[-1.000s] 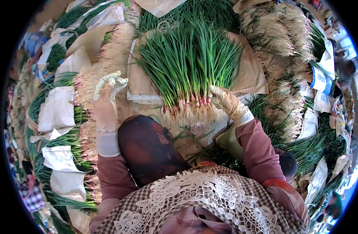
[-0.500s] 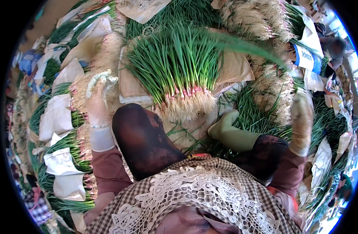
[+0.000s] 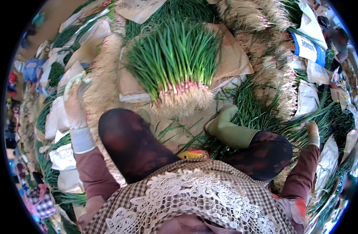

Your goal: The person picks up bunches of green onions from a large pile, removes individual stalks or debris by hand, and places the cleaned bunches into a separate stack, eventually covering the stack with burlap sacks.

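A fanned bundle of spring onions, with pink bases and pale stringy roots pointing towards me, lies on brown sacking in front of my knees. My left hand, in a pale, soiled glove, is raised left of my knee beside a long row of roots. Its fingers are loosely bent and apart, with nothing visible in them. Low at the right, my right hand reaches to a heap of loose green onions. Its fingers are mostly hidden, so any hold on the stems cannot be made out.
My green boot stands beside loose leaves. More root bundles lie along the right, near a blue and white sack. Several white sacks cover bundles on the left. Another person is at the far right.
My right hand has dropped down and outward to the green heap. My left hand has shifted left. The green blur at upper right is gone, and a white sack now shows at the right.
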A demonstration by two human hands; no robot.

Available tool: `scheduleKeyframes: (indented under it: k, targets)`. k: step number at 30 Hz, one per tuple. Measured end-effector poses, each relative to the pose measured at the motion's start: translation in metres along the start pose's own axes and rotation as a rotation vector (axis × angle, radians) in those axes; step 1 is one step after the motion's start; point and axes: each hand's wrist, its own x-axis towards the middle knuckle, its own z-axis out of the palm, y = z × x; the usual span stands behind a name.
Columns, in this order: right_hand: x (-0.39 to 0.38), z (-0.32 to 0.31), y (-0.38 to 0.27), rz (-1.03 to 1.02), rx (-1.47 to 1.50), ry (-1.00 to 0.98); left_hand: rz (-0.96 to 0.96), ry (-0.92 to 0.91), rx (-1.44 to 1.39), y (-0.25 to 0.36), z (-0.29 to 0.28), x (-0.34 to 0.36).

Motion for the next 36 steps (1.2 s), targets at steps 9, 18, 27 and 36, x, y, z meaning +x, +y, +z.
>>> scheduleKeyframes:
  k: [9,18,27,36]
  targets:
    - [0.112,0.197,-0.097,-0.265,0.147,-0.853,-0.427,-0.164,0.493,-0.129,-0.050,0.050]
    - [0.175,0.392,-0.052,0.631,0.882,-0.386,-0.946,-0.152,0.815,-0.243,-0.094,0.026]
    - [0.152,0.356,-0.198,0.275,0.703,-0.493,-0.854,-0.762,1.235,-0.409,-0.119,-0.042]
    - [0.004,0.357,-0.382,-0.176,0.660,-0.959,-1.033,-0.508,0.270,-0.244,0.059,0.070]
